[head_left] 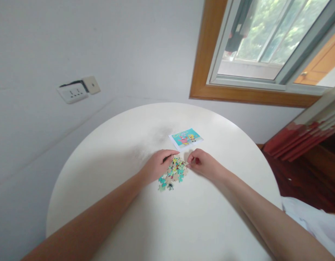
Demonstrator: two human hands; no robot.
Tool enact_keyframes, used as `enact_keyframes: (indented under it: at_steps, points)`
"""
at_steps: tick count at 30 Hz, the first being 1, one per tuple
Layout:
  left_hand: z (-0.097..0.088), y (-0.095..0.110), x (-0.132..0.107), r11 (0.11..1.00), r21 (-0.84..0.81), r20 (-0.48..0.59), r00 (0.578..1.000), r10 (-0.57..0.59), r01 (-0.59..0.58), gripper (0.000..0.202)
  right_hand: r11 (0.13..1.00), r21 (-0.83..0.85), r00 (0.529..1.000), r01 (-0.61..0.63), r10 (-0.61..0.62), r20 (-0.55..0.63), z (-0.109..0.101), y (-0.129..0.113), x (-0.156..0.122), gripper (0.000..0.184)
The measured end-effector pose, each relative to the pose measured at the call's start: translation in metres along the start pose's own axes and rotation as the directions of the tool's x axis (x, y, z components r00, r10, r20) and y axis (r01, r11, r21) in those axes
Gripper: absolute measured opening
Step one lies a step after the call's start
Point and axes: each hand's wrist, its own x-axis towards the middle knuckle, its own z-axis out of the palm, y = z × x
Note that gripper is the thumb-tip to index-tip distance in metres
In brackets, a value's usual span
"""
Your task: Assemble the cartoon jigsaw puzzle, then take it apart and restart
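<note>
A small heap of loose jigsaw pieces (174,174), teal, yellow and beige, lies in the middle of a round white table (124,145). My left hand (156,165) rests at the heap's left edge, fingers curled with the tips over the pieces. My right hand (202,163) sits at the heap's right edge, thumb and fingers pinched together on a piece too small to make out. Just beyond both hands lies a cartoon picture card (185,138), face up.
The table stands against a white wall with a socket plate (75,91) at the left. A wood-framed window (254,54) is at the upper right. Red and cream fabric (305,137) hangs at the right, beside the table's edge.
</note>
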Motion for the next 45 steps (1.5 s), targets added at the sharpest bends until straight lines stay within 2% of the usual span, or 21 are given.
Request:
enact_keyframes:
  at_steps: [4,7,9,11,14,17,20,22,25,28,33,37,41,45]
  points:
    - [-0.001,-0.001,-0.001,1.0,-0.007,0.028,0.999,-0.022,0.023,0.034,0.996,0.082,0.999,-0.045,0.044,0.018,-0.012,0.006,0.001,0.008]
    - [-0.001,-0.002,-0.002,0.999,-0.027,0.037,0.999,-0.021,0.022,0.033,0.986,-0.161,0.993,-0.038,0.02,-0.116,-0.03,0.016,0.004,0.013]
    - [-0.001,-0.003,-0.002,0.998,-0.054,0.051,0.998,-0.022,0.025,0.033,0.926,-0.368,0.982,-0.085,0.015,-0.187,-0.04,0.024,0.007,0.019]
    - [-0.001,-0.003,-0.002,0.997,-0.079,0.063,0.998,-0.02,0.025,0.033,0.86,-0.492,0.979,-0.134,0.039,-0.199,-0.048,0.033,0.008,0.023]
    - [-0.001,-0.002,-0.003,0.996,-0.086,0.054,0.998,-0.019,0.023,0.033,0.828,-0.543,0.986,-0.137,0.064,-0.151,-0.051,0.042,0.008,0.025]
    - [-0.001,-0.001,-0.003,0.997,-0.07,0.047,0.999,-0.021,0.025,0.033,0.84,-0.531,0.991,-0.113,0.058,-0.12,-0.05,0.044,0.006,0.027]
    - [-0.001,0.0,-0.002,0.998,-0.065,0.041,0.999,-0.02,0.022,0.032,0.852,-0.517,0.987,-0.082,-0.001,-0.158,-0.044,0.033,0.003,0.028]
    - [-0.002,0.001,-0.002,0.997,-0.071,0.033,0.999,-0.02,0.023,0.031,0.878,-0.478,0.979,-0.009,-0.089,-0.183,-0.035,0.019,0.001,0.027]
    - [-0.003,0.002,-0.002,0.997,-0.082,0.032,0.999,-0.013,0.015,0.029,0.923,-0.35,0.963,0.161,-0.225,-0.15,-0.015,-0.003,-0.003,0.026]
    - [-0.003,0.001,-0.001,0.998,-0.063,0.031,0.999,0.014,-0.012,0.029,0.93,-0.272,0.951,0.248,-0.288,-0.116,0.004,-0.016,-0.005,0.026]
    - [-0.003,0.001,0.0,1.0,-0.009,0.017,1.0,0.019,-0.019,0.029,0.949,-0.203,0.945,0.24,-0.276,-0.176,0.018,-0.014,-0.001,0.021]
    - [-0.003,0.005,0.0,1.0,-0.015,0.016,1.0,0.027,-0.027,0.026,0.965,-0.148,0.943,0.217,-0.247,-0.224,0.017,-0.007,0.002,0.013]
    - [-0.003,0.009,-0.001,0.998,-0.07,0.04,0.999,0.011,-0.008,0.026,0.964,-0.085,0.939,0.254,-0.266,-0.219,0.014,-0.006,0.003,0.014]
    - [-0.003,0.009,-0.001,0.991,-0.134,-0.021,1.0,-0.022,0.018,0.026,0.954,-0.017,0.932,0.298,-0.295,-0.21,0.011,-0.009,0.002,0.017]
